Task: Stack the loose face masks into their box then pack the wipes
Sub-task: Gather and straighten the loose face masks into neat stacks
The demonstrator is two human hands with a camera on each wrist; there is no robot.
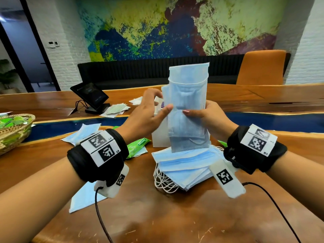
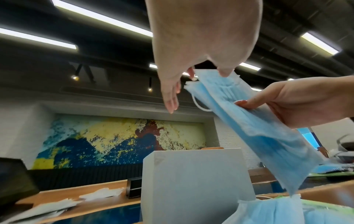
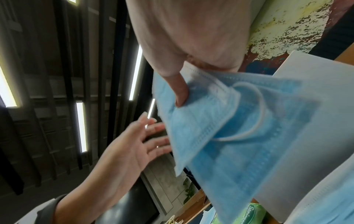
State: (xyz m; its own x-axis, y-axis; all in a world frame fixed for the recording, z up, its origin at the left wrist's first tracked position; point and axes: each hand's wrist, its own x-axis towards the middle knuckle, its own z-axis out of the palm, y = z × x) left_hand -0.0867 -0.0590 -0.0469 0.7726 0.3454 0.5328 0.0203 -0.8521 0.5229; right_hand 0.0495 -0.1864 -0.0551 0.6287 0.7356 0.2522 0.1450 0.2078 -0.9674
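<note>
My right hand [image 1: 196,111] pinches a bunch of light blue face masks [image 1: 188,102] and holds it upright above the table, thumb in front [image 3: 180,94]. Beside the bunch my left hand [image 1: 156,106] is spread, fingers straight, with the thumb touching the bunch's left edge. Just behind stands the white mask box [image 1: 158,139], whose opening is hidden from me. A fanned pile of masks [image 1: 184,165] with white ear loops lies in front of the box. A green wipes pack [image 1: 137,145] lies left of the box, under my left wrist. The wrist views show the held masks [image 2: 258,121] above the box [image 2: 191,181].
Loose masks lie at the left [image 1: 82,132] and near the front [image 1: 84,195]. A woven basket [image 1: 15,137] of green packets sits at the far left. A tablet on a stand [image 1: 91,95] and scattered white sachets [image 1: 115,109] are behind. Cables trail from both wrists.
</note>
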